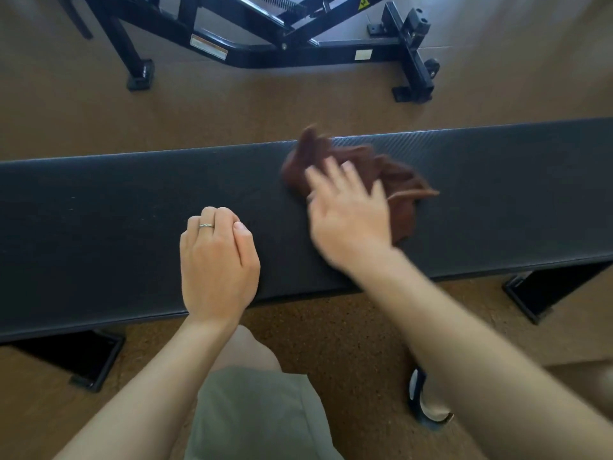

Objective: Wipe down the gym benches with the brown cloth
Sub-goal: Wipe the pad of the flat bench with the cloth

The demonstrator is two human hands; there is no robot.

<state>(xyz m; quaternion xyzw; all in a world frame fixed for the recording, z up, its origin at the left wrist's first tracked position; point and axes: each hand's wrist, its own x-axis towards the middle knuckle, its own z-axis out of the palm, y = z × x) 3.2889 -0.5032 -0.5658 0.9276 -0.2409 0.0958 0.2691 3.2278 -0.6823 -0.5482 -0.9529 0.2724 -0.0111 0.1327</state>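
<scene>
A long black padded bench [116, 207] runs across the view from left to right. The brown cloth [401, 180] lies bunched on its top, right of the middle. My right hand [348, 214] lies flat on the cloth's near left part, fingers spread and blurred by motion; the cloth sticks out beyond and to the right of the fingers. My left hand [217, 263] rests on the bench near its front edge, fingers curled under, a ring on one finger, holding nothing.
A black steel frame of another gym machine [298, 51] stands on the brown cork-like floor beyond the bench. The bench's black feet [537, 293] show below its front edge at left and right. My knee and shoe are under the bench's near side.
</scene>
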